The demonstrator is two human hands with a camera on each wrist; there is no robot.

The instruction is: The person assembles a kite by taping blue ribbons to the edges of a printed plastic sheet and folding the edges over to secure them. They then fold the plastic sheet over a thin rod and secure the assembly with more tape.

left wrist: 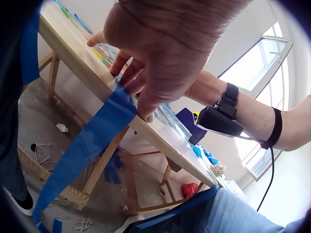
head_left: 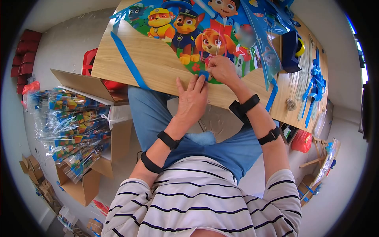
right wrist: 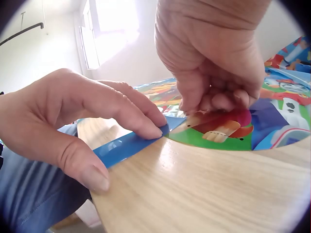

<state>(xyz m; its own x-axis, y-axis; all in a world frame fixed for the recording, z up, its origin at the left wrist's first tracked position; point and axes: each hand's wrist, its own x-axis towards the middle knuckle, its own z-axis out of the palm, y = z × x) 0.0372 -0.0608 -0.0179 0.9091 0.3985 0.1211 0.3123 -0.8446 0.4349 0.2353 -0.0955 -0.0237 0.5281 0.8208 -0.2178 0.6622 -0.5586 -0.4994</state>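
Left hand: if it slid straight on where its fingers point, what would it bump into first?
The left hand would probably meet the glossy, colourful cartoon-printed sheet, just past the flat blue ribbon it touches, though depth is hard to judge.

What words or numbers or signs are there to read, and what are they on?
No words, brands or numbers can be read in any view.
One sign, a picture without letters: a red paw print on the cartoon sheet.
Too small to make out: any marks on the wrapped cartoon pieces.
No writing shows on the blue strip under the left hand.
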